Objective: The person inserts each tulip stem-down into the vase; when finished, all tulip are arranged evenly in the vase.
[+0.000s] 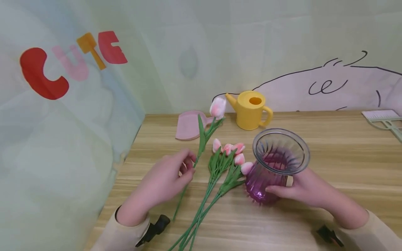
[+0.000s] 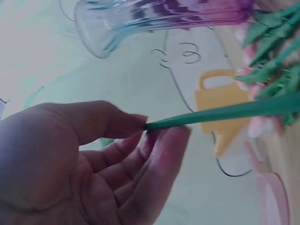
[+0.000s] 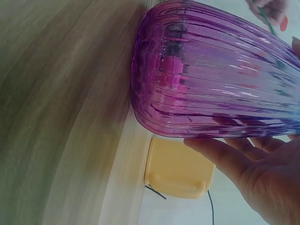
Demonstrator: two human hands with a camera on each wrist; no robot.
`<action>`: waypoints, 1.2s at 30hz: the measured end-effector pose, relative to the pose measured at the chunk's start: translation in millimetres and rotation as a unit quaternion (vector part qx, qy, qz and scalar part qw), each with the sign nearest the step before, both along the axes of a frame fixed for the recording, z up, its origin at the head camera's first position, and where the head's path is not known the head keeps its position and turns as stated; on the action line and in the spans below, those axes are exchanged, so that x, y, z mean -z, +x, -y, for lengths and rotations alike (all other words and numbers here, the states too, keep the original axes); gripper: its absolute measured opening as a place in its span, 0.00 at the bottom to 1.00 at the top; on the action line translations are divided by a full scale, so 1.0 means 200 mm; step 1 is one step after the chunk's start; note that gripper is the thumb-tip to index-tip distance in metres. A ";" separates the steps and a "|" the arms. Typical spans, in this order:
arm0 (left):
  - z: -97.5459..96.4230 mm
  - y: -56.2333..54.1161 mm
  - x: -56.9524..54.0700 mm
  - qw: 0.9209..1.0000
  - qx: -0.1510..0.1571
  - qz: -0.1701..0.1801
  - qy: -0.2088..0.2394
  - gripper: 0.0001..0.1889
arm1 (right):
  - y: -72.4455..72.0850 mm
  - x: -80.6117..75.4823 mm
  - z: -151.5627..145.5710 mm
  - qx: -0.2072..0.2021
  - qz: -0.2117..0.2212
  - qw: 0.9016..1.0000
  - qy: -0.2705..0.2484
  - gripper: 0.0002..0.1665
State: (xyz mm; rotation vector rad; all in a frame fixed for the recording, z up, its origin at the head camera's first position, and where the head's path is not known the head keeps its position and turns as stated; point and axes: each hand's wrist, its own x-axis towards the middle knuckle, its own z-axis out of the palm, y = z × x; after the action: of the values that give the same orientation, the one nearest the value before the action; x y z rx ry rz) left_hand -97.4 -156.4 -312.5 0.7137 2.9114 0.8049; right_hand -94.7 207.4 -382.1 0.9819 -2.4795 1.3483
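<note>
In the head view my left hand (image 1: 171, 174) pinches the green stem of a pink-and-white tulip (image 1: 218, 107) between thumb and fingertips. Its flower points away from me, and the left wrist view shows the stem (image 2: 220, 113) in that pinch. My right hand (image 1: 306, 190) grips a ribbed glass vase (image 1: 267, 183), purple below and clear at the flared rim, with the thumb along its near side. The right wrist view shows fingers (image 3: 225, 157) against the vase wall (image 3: 211, 79). Between the hands, several more tulips (image 1: 220, 167) lie on the table, stems crossing.
A yellow watering can (image 1: 248, 115) stands at the back of the wooden table (image 1: 345, 153). Left of it lies a pink dustpan (image 1: 188, 127). At the far right is a pale green brush (image 1: 384, 120). A printed cloth (image 1: 194, 42) hangs behind.
</note>
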 end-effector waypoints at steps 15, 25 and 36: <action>-0.15 0.02 -0.17 0.981 0.065 -0.085 0.159 0.11 | 0.00 0.00 0.01 0.009 0.021 1.000 0.009 0.54; -0.26 0.05 -0.26 0.964 0.087 -0.136 0.210 0.13 | -0.01 0.00 0.01 0.012 0.050 0.999 0.014 0.52; -0.33 0.08 -0.33 0.941 0.123 -0.152 0.274 0.13 | -0.01 0.00 0.01 0.007 0.046 0.999 0.004 0.54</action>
State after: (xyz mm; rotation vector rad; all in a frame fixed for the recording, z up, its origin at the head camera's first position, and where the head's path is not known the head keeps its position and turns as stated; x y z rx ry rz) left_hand -82.0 -91.3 -246.0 1.3180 2.7505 1.6229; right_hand -97.2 205.9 -382.0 0.9238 -2.5554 1.4108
